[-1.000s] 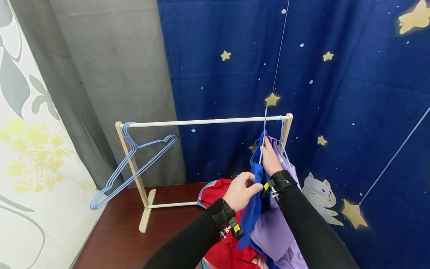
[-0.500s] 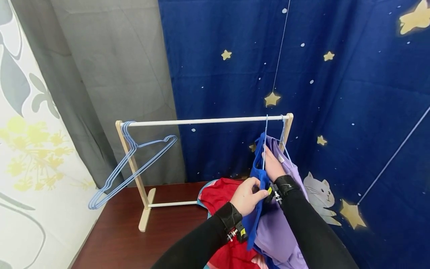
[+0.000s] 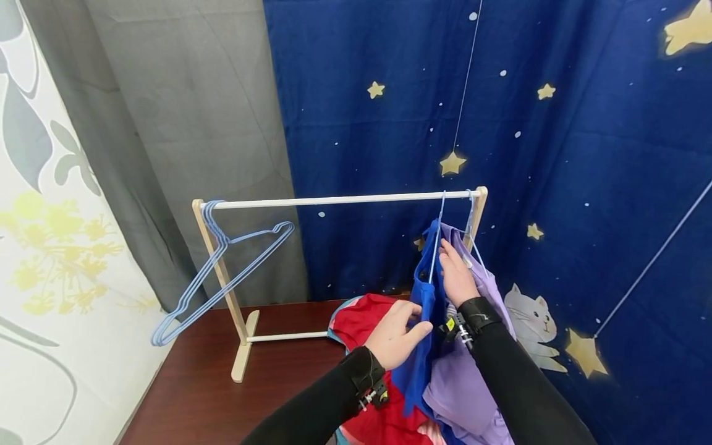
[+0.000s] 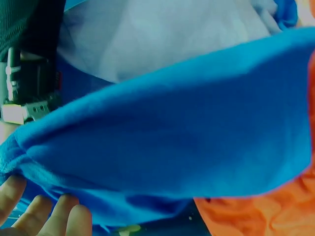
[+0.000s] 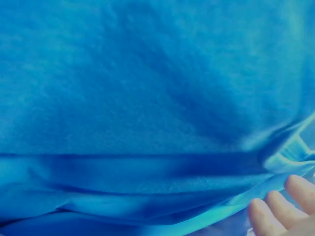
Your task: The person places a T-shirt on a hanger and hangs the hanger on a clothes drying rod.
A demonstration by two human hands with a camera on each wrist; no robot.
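Observation:
In the head view a blue garment (image 3: 421, 352) hangs on a light-blue wire hanger (image 3: 434, 257), hooked over the right part of the rack's rail (image 3: 334, 201). My left hand (image 3: 394, 334) is at its near shoulder, fingers loosely bent, gripping nothing visible. My right hand (image 3: 457, 273), fingers extended, lies between the blue garment and a purple garment (image 3: 463, 386) hung to its right. The left wrist view shows left fingertips (image 4: 63, 211) beside the blue cloth (image 4: 172, 137). Right fingertips (image 5: 278, 206) show near blue cloth (image 5: 138, 98) in the right wrist view.
Several bare blue hangers (image 3: 191, 290) hang at the rail's left end. A red garment (image 3: 369, 321) with teal edging lies on the brown tabletop (image 3: 206, 402) beneath the hung clothes. Wooden uprights (image 3: 229, 290) support the rack. Behind it hang grey and starry blue curtains (image 3: 378, 142).
The blue garment's hanger hook has come down onto the rail. My left hand has let go of the blue cloth and moved slightly left; my right hand has shifted slightly right.

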